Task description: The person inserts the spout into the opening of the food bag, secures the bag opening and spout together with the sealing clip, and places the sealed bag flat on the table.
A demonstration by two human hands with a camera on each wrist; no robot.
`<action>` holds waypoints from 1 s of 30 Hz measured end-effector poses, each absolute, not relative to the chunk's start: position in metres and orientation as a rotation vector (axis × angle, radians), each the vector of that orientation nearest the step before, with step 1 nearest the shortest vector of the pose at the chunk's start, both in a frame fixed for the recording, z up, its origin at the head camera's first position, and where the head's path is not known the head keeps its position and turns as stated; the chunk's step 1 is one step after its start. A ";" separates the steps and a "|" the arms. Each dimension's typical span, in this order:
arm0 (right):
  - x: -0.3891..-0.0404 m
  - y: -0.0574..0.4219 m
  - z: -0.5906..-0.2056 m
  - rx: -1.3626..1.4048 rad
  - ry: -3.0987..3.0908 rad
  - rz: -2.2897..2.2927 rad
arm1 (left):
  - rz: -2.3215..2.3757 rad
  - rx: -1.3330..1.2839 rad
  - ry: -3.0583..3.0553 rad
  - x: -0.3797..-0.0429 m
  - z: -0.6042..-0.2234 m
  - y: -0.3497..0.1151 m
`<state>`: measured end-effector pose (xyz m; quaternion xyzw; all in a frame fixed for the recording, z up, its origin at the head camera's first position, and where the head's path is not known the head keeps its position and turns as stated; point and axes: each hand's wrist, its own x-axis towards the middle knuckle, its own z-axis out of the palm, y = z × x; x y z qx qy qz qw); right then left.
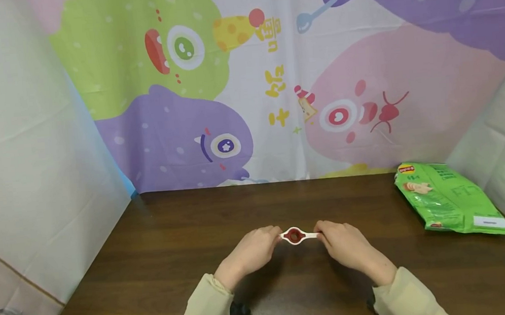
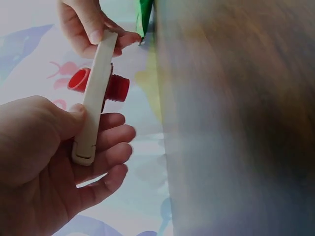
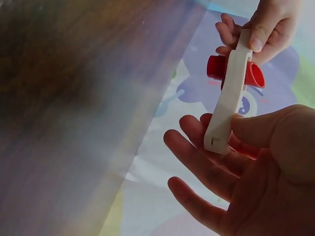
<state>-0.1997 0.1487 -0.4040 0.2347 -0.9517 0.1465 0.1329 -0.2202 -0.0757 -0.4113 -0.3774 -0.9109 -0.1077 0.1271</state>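
Note:
Both hands hold one long white bag clip (image 1: 308, 235) with a red pour spout through its middle, raised over the dark wooden table. My left hand (image 1: 255, 250) pinches its left end; my right hand (image 1: 347, 244) pinches the other. In the left wrist view the left thumb presses the white bar (image 2: 94, 108), with the fingers behind it. The red spout (image 2: 118, 87) has a threaded end on one side and a wide mouth on the other. The right wrist view shows the right thumb on the clip (image 3: 229, 98), its other fingers spread.
A green snack bag (image 1: 456, 198) lies at the right on the brown table (image 1: 186, 217). Behind the table hangs a curtain (image 1: 278, 140) with cartoon monsters; pale cloth (image 1: 33, 145) hangs at the left and right sides.

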 end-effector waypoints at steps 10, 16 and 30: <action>-0.202 0.150 -0.401 0.728 -2.758 0.489 | -0.420 -1.050 -2.610 -0.222 -0.411 -0.080; -0.206 0.152 -0.403 0.723 -2.700 0.494 | -0.492 -1.031 -2.581 -0.222 -0.409 -0.078; -0.208 0.152 -0.409 0.726 -2.610 0.396 | -0.536 -1.020 -2.601 -0.222 -0.411 -0.076</action>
